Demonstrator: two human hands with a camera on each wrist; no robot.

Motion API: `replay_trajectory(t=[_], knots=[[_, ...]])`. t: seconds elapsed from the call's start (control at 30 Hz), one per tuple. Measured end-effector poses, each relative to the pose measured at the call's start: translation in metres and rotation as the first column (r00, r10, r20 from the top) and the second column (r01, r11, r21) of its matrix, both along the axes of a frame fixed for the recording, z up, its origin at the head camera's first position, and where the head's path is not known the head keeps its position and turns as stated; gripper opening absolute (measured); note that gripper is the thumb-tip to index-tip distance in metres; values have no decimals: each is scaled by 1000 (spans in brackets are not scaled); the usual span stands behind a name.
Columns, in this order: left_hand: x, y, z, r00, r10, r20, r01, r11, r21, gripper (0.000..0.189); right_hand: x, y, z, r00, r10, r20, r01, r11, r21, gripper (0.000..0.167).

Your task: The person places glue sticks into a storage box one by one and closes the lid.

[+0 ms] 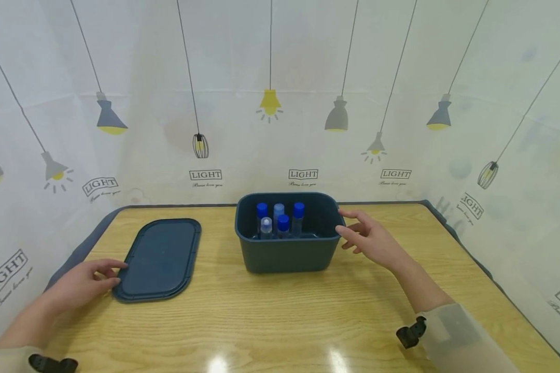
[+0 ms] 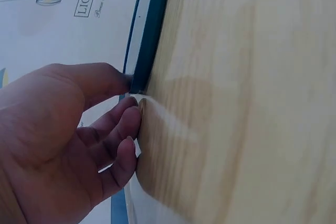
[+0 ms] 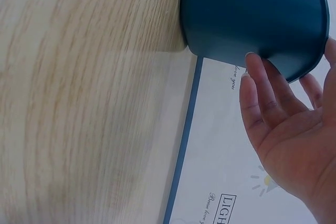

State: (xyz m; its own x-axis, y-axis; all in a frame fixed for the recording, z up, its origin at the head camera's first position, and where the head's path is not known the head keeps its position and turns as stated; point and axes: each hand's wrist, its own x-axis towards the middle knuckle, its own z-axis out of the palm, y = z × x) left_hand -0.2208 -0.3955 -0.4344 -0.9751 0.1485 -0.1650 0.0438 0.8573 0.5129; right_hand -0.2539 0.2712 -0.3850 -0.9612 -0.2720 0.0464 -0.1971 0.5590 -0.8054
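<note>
A dark teal open bin (image 1: 289,256) stands on the table. Inside are several slim clear bottles with blue caps (image 1: 298,210) and one with a clear domed top (image 1: 266,224). My right hand (image 1: 371,239) is at the bin's right end, its fingers loosely bent against the wall and the thumb near the rim; in the right wrist view no grip shows on the bin (image 3: 252,19). To the left lies a flat, rounded dark teal lid (image 1: 161,259). At its left edge my left hand (image 1: 81,282) touches it with thumb and fingertips, fingers relaxed.
The wooden table (image 1: 261,321) has a dark border along its back and sides. Behind it hangs a pale curtain (image 1: 242,129) printed with lamps. Both forearms wear dark wrist straps, the right one with a black clip (image 1: 410,332).
</note>
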Motion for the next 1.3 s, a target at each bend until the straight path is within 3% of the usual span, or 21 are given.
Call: replay_trajectory(t=[0.3,0.47,0.63,0.83,1.07,1.3], knots=[[-2,6,2,997,63,-54,-65,997,-37,44,0,-2,-2,1000,5,-6,-5,1000,-25,65],[-1,5,4,997,58,-48,-59,998,-23,44,1,-1,-2,1000,6,0,-6,999,-32,65],[4,7,8,995,36,-96,-38,999,-20,41,-1,0,-4,1000,5,-6,-5,1000,-28,65],[8,11,12,995,73,-62,-68,995,74,45,-1,-1,-5,1000,8,-12,-9,999,-32,63],[9,12,20,994,106,19,-107,959,263,58,-1,-2,-6,1000,11,-12,-12,999,-51,63],[10,18,31,995,99,18,-99,931,351,73,0,-2,-7,1000,15,-7,-16,998,-65,64]])
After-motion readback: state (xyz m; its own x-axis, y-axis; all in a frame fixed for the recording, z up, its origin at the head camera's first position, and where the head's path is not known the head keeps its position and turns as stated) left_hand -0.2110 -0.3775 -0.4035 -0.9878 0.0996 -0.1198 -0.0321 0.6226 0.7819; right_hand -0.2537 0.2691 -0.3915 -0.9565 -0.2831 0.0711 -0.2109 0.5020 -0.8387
